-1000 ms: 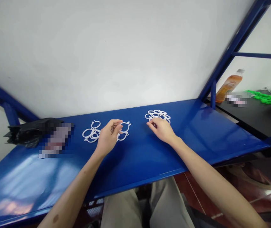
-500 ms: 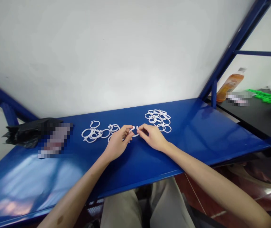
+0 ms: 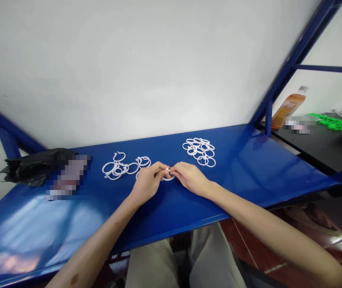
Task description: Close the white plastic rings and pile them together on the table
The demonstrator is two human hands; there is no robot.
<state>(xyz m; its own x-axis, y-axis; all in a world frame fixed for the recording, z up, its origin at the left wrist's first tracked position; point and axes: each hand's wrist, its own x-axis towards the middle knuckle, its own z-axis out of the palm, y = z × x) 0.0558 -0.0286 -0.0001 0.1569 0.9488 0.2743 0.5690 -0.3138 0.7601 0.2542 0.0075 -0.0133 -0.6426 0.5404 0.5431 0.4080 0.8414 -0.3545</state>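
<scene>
Fingers (image 3: pixel 160 170) of left hand (image 3: pixel 147 182) and right hand (image 3: pixel 190 178) meet at centre of blue desk (image 3: pixel 249 172), pinching one white plastic ring (image 3: pixel 168 176) between them, just above desk surface. Linked rings (image 3: pixel 123 166) lie left of hands; loose ring pile (image 3: pixel 200 151) sits behind right hand. Risk, as judged: small springy ring could snap out of thin pinch, skid on glossy desk, drop off near edge. Black bag (image 3: pixel 33 170) far left.

Black bag (image 3: pixel 33 170), orange bottle (image 3: pixel 289 107), green pieces (image 3: pixel 331 122) — blue table (image 3: pixel 249 172)
</scene>
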